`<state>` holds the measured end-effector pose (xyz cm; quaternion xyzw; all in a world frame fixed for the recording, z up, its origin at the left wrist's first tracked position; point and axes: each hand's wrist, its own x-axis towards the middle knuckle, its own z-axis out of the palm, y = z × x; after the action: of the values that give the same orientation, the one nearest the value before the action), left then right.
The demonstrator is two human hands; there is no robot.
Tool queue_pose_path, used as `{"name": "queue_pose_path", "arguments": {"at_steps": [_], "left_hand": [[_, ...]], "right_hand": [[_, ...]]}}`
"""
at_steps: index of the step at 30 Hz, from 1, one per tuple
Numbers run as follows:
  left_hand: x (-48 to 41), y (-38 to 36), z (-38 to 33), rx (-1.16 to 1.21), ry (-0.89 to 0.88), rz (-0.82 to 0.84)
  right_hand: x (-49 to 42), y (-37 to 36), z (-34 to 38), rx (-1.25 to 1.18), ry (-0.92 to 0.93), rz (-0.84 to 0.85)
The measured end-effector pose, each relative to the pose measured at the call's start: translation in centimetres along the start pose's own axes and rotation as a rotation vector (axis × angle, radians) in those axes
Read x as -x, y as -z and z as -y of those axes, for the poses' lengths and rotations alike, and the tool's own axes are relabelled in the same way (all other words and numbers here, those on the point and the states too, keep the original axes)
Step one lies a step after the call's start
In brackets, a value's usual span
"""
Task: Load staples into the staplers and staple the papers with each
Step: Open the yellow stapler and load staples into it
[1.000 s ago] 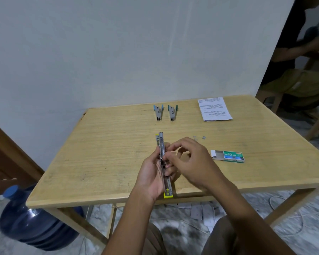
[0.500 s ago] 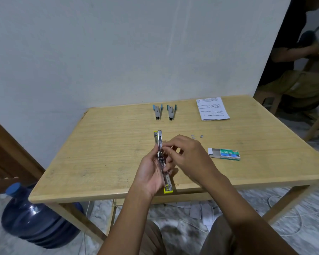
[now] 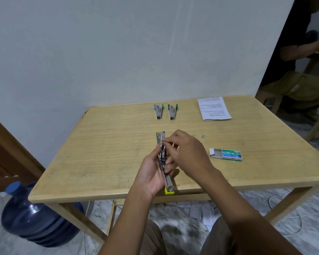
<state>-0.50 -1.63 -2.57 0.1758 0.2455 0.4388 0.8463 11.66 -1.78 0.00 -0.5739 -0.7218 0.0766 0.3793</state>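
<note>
- The yellow stapler (image 3: 168, 181) is swung open into one long line. It is held just above the middle of the worktop's (image 3: 103, 162) near edge.
- Its long axis runs from the near edge towards the far edge, with the far tip leaning slightly towards the left edge. One yellow end sits right over the near edge and the other points at the far edge.
- The left hand (image 3: 151, 173) grips the stapler from the left side around its middle, fingers wrapped under it.
- The right hand (image 3: 188, 153) has its fingertips (image 3: 167, 142) pinched on the metal channel near the far end. Whether a strip of staples sits between them is too small to tell.
- The step in hand looks like loading this first stapler — seating staples in the channel.
- The next move probably calls for sliding the strip fully home, keeping it in line with the channel, then folding the arm shut without jolting it loose.
- The staple box (image 3: 226, 154) lies open to the right, near the hands, with a few loose staples (image 3: 203, 136) beyond it.
- A pair of blue staplers (image 3: 158, 112) waits near the far edge — narrow ends towards the near edge — and the papers (image 3: 214, 108) lie by the far right corner. None of these is being touched.
</note>
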Motion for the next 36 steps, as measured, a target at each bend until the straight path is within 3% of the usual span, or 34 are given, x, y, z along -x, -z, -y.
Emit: {"name": "queue_pose_path", "arguments": {"at_steps": [17, 22, 26, 32, 36], "left_hand": [[0.2, -0.1, 0.1, -0.058, 0.001, -0.009], [0.3, -0.3, 0.2, -0.062, -0.018, -0.031], [0.3, -0.5, 0.0, 0.115, -0.024, -0.078], [-0.3, 0.2, 0.0, 0.119, -0.037, -0.121], [-0.1, 0.0, -0.1, 0.136, -0.084, -0.103]], "right_hand": [[-0.4, 0.1, 0.9, 0.107, -0.092, 0.045], [0.3, 0.7, 0.7, -0.003, -0.118, 0.076], [2.0, 1.9, 0.2, -0.131, -0.006, 0.226], [3.1, 3.6, -1.2, -0.048, 0.092, 0.578], [3.0, 3.7, -1.5, -0.055, 0.16, 0.59]]}}
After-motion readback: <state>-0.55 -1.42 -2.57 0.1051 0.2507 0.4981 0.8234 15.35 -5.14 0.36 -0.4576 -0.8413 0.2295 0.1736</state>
